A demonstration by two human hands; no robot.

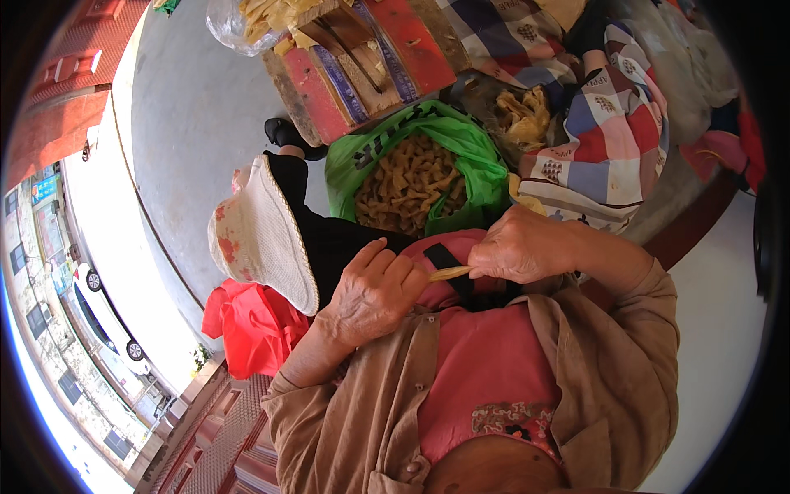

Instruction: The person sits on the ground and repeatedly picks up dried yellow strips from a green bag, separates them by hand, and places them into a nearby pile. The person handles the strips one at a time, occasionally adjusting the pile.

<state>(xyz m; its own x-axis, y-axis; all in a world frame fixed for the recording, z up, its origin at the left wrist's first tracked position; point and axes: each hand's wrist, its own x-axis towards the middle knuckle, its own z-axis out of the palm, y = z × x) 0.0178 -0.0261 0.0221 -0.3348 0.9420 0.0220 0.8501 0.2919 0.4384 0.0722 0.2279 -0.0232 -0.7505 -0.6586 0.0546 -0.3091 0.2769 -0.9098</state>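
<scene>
A narrow yellow strip, apparently bean curd skin, is stretched between my two hands in front of my chest. Its left end disappears into the curled fingers of my left hand. My right hand pinches the other end between thumb and fingers. Just beyond them, a green plastic bag stands wide open. Many short, brownish-yellow knotted pieces fill it. Some longer yellow strips lie bunched to the right of the bag.
A red wooden board with a slotted block lies beyond the bag; more yellow sheets are beside it. Checked cloth covers someone seated at right. A white hat and red bag are at left.
</scene>
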